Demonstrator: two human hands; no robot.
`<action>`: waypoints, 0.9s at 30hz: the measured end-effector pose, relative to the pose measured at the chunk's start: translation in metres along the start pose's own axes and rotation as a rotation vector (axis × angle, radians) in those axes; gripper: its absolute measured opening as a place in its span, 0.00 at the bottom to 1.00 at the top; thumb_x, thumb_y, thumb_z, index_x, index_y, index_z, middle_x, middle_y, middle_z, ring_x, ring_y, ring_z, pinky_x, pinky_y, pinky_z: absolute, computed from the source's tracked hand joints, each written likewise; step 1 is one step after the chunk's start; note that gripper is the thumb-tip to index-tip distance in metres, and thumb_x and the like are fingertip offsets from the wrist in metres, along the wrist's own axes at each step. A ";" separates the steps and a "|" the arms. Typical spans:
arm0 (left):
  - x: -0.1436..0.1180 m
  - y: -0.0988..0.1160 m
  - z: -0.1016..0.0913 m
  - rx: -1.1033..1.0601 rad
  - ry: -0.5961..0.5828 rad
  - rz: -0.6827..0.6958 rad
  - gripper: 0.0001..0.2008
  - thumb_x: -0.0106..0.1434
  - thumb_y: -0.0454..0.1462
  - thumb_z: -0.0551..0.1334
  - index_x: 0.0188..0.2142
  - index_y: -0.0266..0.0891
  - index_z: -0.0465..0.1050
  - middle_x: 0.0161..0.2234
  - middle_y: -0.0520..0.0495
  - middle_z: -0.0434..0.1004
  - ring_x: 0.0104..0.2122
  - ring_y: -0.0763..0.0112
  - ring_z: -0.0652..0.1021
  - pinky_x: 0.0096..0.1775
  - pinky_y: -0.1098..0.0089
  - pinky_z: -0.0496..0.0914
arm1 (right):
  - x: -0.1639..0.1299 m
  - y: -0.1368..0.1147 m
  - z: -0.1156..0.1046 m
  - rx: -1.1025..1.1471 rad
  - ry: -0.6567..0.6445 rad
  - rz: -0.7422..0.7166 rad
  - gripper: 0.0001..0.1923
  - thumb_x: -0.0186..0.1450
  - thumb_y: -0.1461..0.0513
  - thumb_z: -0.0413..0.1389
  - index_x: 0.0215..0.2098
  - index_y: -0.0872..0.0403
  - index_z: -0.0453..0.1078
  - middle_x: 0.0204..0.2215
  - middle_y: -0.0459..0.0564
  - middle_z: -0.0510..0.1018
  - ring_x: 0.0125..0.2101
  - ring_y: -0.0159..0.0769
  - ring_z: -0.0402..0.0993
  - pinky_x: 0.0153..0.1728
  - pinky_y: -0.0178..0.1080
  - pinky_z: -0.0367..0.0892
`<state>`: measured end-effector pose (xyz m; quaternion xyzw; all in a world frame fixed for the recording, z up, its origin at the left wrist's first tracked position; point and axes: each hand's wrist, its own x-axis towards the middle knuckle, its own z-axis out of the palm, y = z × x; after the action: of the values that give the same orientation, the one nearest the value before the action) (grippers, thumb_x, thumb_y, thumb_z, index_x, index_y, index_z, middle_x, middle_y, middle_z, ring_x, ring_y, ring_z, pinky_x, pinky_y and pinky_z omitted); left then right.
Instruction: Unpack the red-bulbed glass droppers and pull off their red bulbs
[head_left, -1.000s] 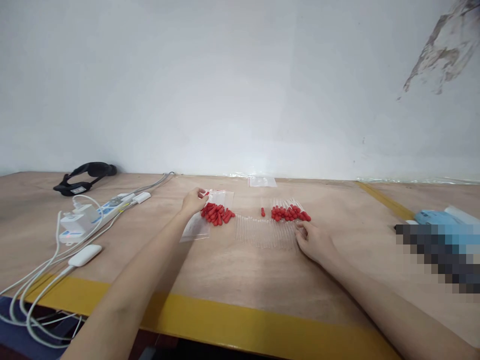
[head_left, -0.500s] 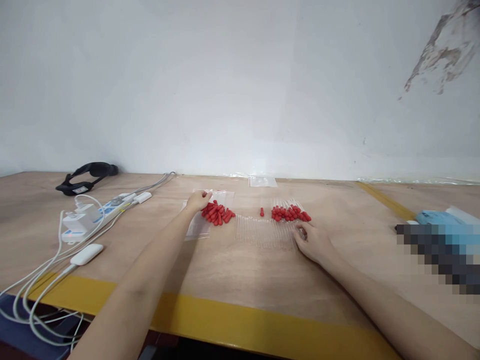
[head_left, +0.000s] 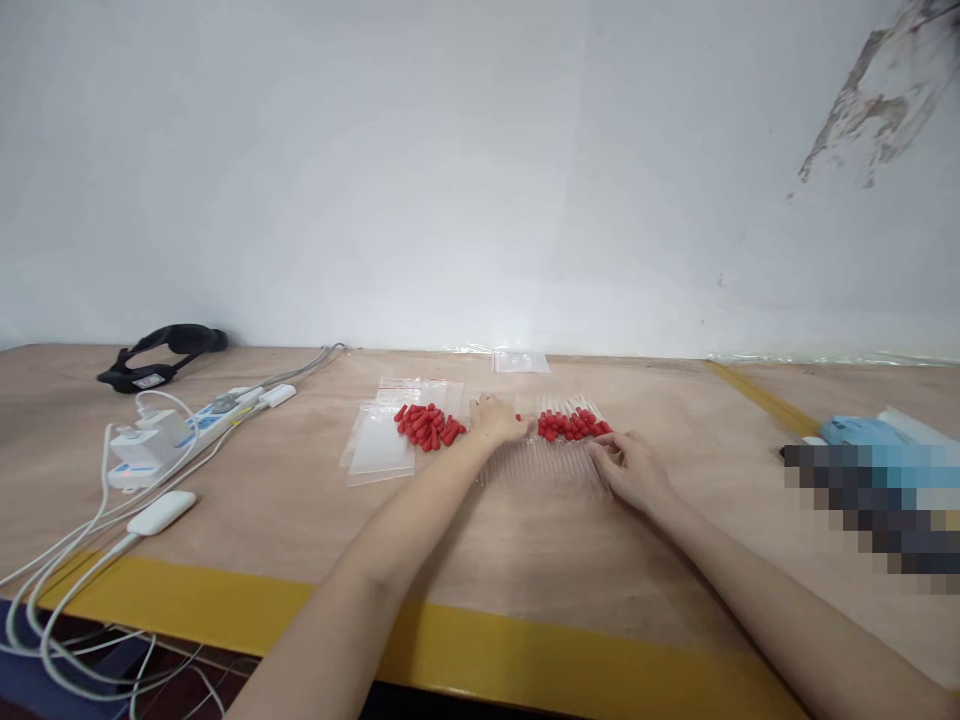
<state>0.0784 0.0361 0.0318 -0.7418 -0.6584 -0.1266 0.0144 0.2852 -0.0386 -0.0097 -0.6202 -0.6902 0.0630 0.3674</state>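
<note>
The left hand (head_left: 496, 417) rests palm-down on the desk (head_left: 480, 560), fingers loosely curled between the loose red caps (head_left: 426, 425) lying by the clear zip bags (head_left: 382, 440) to its left and the row of clear tubes (head_left: 540, 462) to its right; whether its fingertips pinch a cap cannot be told, since they are hidden under the hand; the right hand (head_left: 630, 468) lies at the near right end of the row, fingers bent and touching the tube ends, seemingly pinching one though the grip is too small to confirm; the capped red tube tops (head_left: 574, 425) cluster at the far side of the row; a power strip with chargers (head_left: 161, 435) and white cables sits at the far left, a black headset (head_left: 161, 355) beyond it; a likely slip, as I judge it: the tubes lie side by side unrestrained, so a nudge from either wrist could roll them apart or scatter the loose caps toward the bags
</note>
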 end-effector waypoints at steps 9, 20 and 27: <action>-0.022 -0.013 -0.019 -0.023 0.110 0.014 0.14 0.59 0.43 0.52 0.34 0.37 0.69 0.39 0.40 0.72 0.43 0.58 0.69 0.42 0.62 0.59 | 0.000 -0.002 -0.001 0.103 0.135 -0.126 0.16 0.59 0.54 0.49 0.35 0.56 0.71 0.27 0.51 0.68 0.26 0.34 0.64 0.30 0.38 0.63; -0.131 -0.059 -0.013 -0.129 0.354 0.622 0.10 0.62 0.41 0.52 0.30 0.37 0.65 0.26 0.48 0.69 0.31 0.68 0.67 0.36 0.65 0.57 | -0.034 -0.062 0.003 -0.136 -0.008 -0.818 0.15 0.62 0.56 0.49 0.45 0.51 0.67 0.35 0.51 0.74 0.38 0.37 0.65 0.46 0.46 0.50; -0.131 -0.048 -0.011 -0.121 0.374 0.747 0.08 0.62 0.40 0.53 0.34 0.38 0.67 0.29 0.49 0.72 0.31 0.69 0.67 0.35 0.66 0.56 | -0.041 -0.072 0.012 -0.040 -0.154 -0.735 0.12 0.65 0.61 0.45 0.34 0.52 0.70 0.24 0.46 0.74 0.28 0.30 0.64 0.38 0.39 0.48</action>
<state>0.0162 -0.0870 0.0084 -0.8932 -0.3217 -0.2837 0.1348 0.2182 -0.0875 0.0028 -0.3314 -0.8934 -0.0402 0.3005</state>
